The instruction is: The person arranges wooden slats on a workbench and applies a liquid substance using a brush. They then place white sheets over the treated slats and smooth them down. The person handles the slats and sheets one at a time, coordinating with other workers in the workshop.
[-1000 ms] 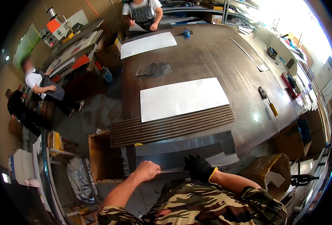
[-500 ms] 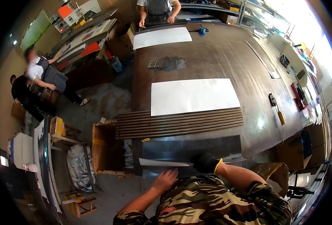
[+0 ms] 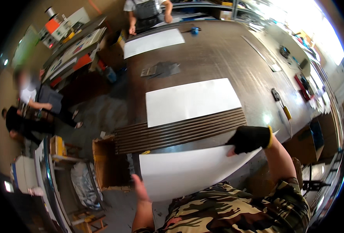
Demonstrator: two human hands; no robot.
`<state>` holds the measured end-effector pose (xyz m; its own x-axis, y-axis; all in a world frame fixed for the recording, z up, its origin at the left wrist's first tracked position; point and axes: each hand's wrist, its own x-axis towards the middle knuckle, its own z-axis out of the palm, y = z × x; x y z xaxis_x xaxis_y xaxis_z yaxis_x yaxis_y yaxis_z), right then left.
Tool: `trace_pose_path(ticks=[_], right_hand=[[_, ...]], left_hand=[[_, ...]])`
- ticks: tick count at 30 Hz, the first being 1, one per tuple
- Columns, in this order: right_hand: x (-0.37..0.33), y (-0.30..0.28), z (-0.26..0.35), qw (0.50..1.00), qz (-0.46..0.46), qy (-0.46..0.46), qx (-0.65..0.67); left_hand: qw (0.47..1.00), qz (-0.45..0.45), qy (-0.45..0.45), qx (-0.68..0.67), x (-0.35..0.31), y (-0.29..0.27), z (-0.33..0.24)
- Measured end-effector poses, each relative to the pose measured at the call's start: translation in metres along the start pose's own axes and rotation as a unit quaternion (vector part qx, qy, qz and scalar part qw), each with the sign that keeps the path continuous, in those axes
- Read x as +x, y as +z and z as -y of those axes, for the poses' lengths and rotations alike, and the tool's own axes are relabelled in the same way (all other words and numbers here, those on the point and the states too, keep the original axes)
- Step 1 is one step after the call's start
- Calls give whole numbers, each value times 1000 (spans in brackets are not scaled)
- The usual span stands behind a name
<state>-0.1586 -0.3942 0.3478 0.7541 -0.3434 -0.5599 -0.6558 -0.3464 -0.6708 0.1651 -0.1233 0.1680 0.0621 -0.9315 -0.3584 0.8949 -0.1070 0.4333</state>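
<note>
A wide white sheet (image 3: 187,169) bows between my hands at the near edge of the table, in front of my camouflage shirt. My right hand (image 3: 253,139), in a black glove with a yellow cuff, is closed on the sheet's far right edge. Against the sheet's left edge is my bare left hand (image 3: 141,190), one digit stretched out clear of the sheet; its other fingers are hidden. Just beyond, several dark, narrow ribbed strips (image 3: 179,131) lie side by side. A second white sheet (image 3: 193,101) partly covers them.
The large brown table (image 3: 211,54) bears another white sheet (image 3: 154,42), dark scraps (image 3: 166,70) and a yellow-handled tool (image 3: 287,112). An open cardboard box (image 3: 111,163) stands at the left. A co-worker (image 3: 146,13) works across the table; two people stand at far left.
The white sheet, edge-on before, has been raised and turned broad face up. My right hand has moved up and right with it; my left hand has shifted left to its edge.
</note>
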Motion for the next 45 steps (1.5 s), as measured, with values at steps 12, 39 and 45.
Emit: trace_pose_path(ticks=[12,39,45], right_hand=[[-34,191,-257,642,-677,361,12],[139,-25,-384,703,-590,300,262],[121,2,-366,736,-590,156,294]], left_hand=[[864,-5,44,502,33,-15,3],[909,-261,167,279,271,-15,-43],[880,-275,123,367,252,-36,-57]])
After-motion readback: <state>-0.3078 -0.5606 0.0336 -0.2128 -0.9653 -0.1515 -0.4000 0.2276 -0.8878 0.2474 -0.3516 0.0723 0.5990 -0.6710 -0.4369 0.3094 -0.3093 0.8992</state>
